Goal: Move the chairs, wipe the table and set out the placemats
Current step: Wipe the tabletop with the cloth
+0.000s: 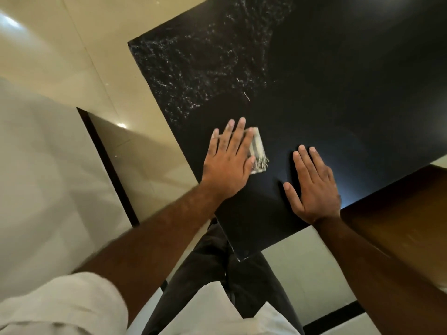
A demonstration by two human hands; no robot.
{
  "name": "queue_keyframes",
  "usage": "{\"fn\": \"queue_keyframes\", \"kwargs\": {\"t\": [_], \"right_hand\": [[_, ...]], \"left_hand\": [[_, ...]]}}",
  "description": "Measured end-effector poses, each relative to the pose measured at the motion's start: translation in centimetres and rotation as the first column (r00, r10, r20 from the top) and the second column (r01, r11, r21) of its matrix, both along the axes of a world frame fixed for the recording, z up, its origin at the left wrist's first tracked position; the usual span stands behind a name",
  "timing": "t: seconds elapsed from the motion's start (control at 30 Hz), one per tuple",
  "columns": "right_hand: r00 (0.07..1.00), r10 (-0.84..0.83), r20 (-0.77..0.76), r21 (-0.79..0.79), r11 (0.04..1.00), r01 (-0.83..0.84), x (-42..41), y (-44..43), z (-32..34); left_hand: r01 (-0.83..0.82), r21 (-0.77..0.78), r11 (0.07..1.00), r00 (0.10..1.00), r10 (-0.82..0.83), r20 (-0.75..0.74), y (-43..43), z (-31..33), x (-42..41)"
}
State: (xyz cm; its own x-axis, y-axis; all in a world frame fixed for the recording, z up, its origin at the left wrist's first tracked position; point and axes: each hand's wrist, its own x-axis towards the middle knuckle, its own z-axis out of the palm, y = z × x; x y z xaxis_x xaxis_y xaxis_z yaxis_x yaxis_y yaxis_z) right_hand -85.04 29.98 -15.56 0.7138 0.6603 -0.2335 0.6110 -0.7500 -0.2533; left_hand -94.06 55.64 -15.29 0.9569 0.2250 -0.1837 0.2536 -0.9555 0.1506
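A glossy black table (pixel 326 88) fills the upper right of the head view, its near corner pointing at my legs. A patch of white droplets or streaks (pixel 193 68) covers its far left part. My left hand (pixel 227 163) lies flat with straight fingers, pressing a small folded grey-and-white cloth (pixel 258 153) onto the tabletop near the left edge. Only the cloth's right side shows past my fingers. My right hand (pixel 314 187) rests flat and spread on the bare tabletop to the right of the cloth, holding nothing.
Shiny cream floor tiles (pixel 72 56) with a dark inlay strip (pixel 106 163) lie left of the table. A brown surface (pixel 399 213) sits under or beside the table's right edge. My dark trousers (pixel 217 274) are at the table's near corner.
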Motion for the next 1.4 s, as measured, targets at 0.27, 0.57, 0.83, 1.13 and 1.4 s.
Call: {"fn": "queue_keyframes", "kwargs": {"t": [0.27, 0.57, 0.83, 1.13, 1.4], "right_hand": [[0.999, -0.014, 0.043, 0.007, 1.0, 0.014, -0.4, 0.0, 0.1], [0.999, -0.008, 0.049, 0.037, 0.999, 0.006, -0.3, -0.5, -0.5], [0.998, -0.023, 0.051, 0.013, 1.0, 0.023, -0.4, -0.4, -0.3], [0.96, -0.28, 0.025, 0.073, 0.958, 0.277, -4.4, 8.6, 1.4], [0.907, -0.416, 0.074, -0.048, 0.906, 0.42, -2.0, 16.3, -0.1]], "left_hand": [[-0.269, 0.053, 0.962, 0.959, 0.272, -0.076, 5.7, 0.0, -5.8], [-0.324, 0.065, 0.944, 0.946, 0.325, 0.004, 4.8, -1.3, 3.0], [-0.105, -0.054, 0.993, 0.994, 0.103, -0.045, -5.0, -0.8, 3.6], [-0.177, -0.153, 0.972, 0.984, 0.175, -0.029, 4.4, 0.5, 3.7], [-0.123, 0.057, 0.991, 0.992, 0.124, -0.022, 13.9, -2.1, 10.0]]}}
